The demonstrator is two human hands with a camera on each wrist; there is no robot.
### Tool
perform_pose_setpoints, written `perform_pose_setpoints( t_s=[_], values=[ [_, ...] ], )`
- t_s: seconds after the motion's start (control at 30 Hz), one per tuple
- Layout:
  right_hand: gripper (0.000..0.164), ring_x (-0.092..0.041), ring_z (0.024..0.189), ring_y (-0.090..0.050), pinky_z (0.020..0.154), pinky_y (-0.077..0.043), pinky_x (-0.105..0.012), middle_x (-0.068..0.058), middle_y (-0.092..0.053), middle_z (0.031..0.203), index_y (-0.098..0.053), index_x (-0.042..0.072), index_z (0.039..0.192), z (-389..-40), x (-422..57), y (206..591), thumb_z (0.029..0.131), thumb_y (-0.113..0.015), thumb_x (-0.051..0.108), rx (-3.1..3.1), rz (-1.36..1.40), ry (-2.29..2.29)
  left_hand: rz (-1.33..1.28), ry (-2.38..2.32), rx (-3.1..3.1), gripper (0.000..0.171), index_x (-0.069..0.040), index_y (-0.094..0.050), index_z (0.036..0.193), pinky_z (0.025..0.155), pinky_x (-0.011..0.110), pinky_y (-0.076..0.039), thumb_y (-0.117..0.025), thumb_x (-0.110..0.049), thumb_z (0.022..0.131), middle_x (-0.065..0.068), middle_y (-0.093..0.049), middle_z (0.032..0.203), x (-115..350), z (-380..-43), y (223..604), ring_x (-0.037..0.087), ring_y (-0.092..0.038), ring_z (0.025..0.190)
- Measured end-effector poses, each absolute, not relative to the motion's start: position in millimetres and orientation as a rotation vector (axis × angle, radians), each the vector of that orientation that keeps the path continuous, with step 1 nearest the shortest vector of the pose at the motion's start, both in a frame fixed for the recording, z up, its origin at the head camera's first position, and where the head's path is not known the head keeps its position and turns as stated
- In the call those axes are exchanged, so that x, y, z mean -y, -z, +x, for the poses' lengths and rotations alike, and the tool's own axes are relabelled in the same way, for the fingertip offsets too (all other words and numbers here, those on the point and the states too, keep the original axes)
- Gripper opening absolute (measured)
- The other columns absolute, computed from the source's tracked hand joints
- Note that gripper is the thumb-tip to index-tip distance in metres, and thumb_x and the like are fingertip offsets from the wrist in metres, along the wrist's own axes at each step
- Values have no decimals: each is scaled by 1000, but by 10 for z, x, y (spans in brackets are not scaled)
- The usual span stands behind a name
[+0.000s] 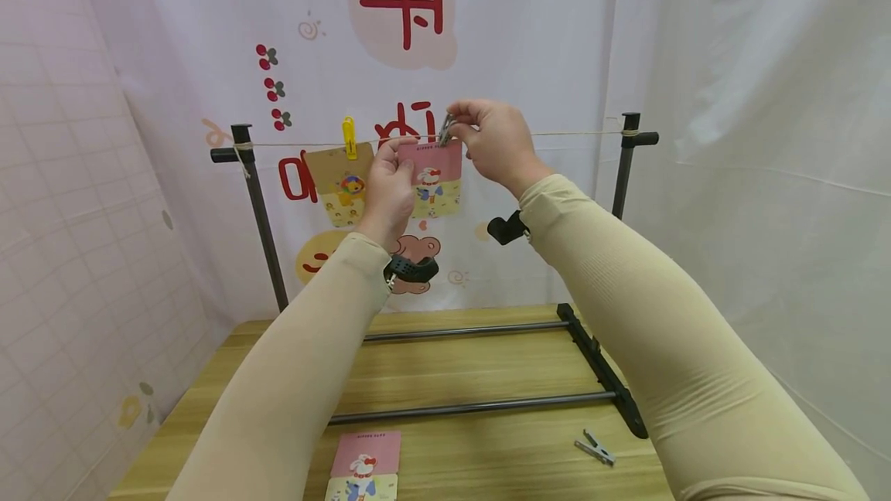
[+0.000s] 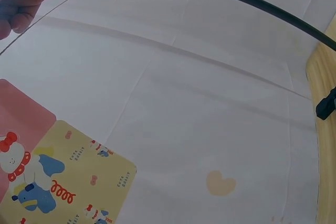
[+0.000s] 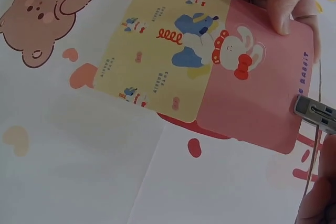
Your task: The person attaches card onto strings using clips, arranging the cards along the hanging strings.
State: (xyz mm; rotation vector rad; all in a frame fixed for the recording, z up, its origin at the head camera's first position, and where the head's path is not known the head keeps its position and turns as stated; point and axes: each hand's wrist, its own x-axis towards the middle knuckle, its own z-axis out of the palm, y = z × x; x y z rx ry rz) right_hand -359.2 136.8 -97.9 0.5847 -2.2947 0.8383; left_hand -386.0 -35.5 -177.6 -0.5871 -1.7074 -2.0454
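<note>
My left hand (image 1: pixel 391 195) pinches the upper left part of a pink and yellow rabbit card (image 1: pixel 448 165), thumb on its front. The card hangs upright at a thin string (image 1: pixel 571 133). My right hand (image 1: pixel 500 141) grips a grey metal clothespin (image 1: pixel 445 130) between thumb and fingers. In the right wrist view the clothespin's tip (image 3: pixel 304 106) overlaps the card's printed top edge, close by the string. Left of it, a yellow clothespin (image 1: pixel 349 138) holds a brown and yellow lion card (image 1: pixel 341 184) on the string.
The string runs between a left post (image 1: pixel 261 223) and a right post (image 1: pixel 622 176) of a dark stand. Its base bars (image 1: pixel 473 409) lie on the wooden table (image 1: pixel 487 362). Another rabbit card (image 1: pixel 365 454) and a spare metal clothespin (image 1: pixel 595 448) lie at the front.
</note>
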Motion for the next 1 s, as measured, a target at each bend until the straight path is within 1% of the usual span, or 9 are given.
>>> perform_pose_setpoints(
  t_s=[0.2,0.4,0.53,0.67,0.83,0.93,1.0],
  values=[
    [31,-23,92,-76,75,-58,-27,-5,-77,126,-69,12,137,-3595,-1339,976,107,-63,16,2310,596,-825,-578,2041,1714,28,-22,-60,132,102,35,-53,-41,-11,114,1,-63,121,349,-3866,1773,17,-63,112],
    [33,-21,92,-74,73,-57,-27,-3,-76,129,-67,14,140,-3626,-1318,968,108,-61,18,2346,574,-818,-575,2049,1713,28,-22,-59,132,103,35,-53,-41,-12,114,0,-63,122,360,-3874,1789,17,-63,113],
    [35,-22,90,-72,71,-55,-26,-2,-74,132,-65,15,143,-3638,-1301,948,109,-59,19,2374,569,-830,-586,2064,1697,28,-21,-60,131,104,36,-53,-41,-11,114,0,-63,122,365,-3884,1794,17,-62,113],
    [34,-22,87,-71,68,-54,-25,-2,-75,131,-66,16,142,-3633,-1292,935,109,-59,19,2391,560,-834,-595,2064,1700,28,-22,-60,131,106,37,-52,-41,-11,114,0,-63,122,370,-3880,1795,17,-62,115],
    [33,-15,98,-71,72,-56,-24,-3,-76,128,-67,14,140,-3623,-1270,938,108,-60,17,2405,557,-879,-606,2064,1675,27,-22,-61,127,104,36,-53,-41,-9,114,0,-63,120,362,-3875,1784,17,-62,114],
    [33,-14,107,-70,77,-58,-26,-3,-76,129,-67,13,140,-3620,-1264,956,108,-61,17,2403,565,-884,-604,2059,1674,26,-21,-61,126,104,35,-52,-41,-10,113,1,-63,121,354,-3865,1776,17,-62,114],
    [34,-14,109,-70,78,-60,-28,-3,-75,131,-67,13,141,-3619,-1274,984,108,-61,18,2395,578,-868,-590,2060,1684,26,-20,-61,128,104,35,-52,-42,-11,114,1,-63,122,350,-3856,1780,17,-62,114]
  ],
)
